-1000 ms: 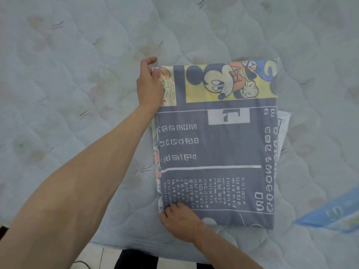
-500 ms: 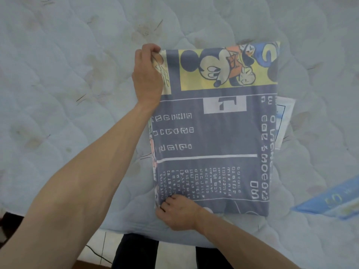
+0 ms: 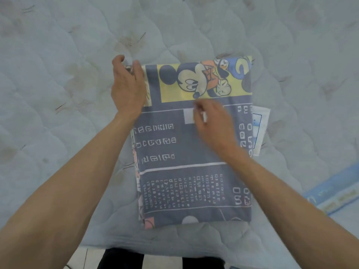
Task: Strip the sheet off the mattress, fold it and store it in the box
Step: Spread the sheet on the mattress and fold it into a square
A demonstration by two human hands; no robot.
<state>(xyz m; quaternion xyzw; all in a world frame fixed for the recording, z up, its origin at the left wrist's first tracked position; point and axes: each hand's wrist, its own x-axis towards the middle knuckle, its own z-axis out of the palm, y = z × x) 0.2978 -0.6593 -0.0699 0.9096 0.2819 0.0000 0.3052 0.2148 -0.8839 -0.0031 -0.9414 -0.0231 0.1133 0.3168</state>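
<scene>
sheet (image 3: 194, 158) is folded into a neat rectangle and lying flat on the quilted mattress (image 3: 58, 94), near the edge closest to you (cartoon mouse print on the yellow band at the far end). your left hand (image 3: 127, 88) is at the far left corner, thumb and fingers curled and pinching the fabric there. your right hand (image 3: 211, 121) hovers over the middle of the fold, motion-blurred, fingers loosely bent with nothing in them. a paler layer pokes out on the right side, and some light blue fabric (image 3: 334, 193) lies off to the right.
</scene>
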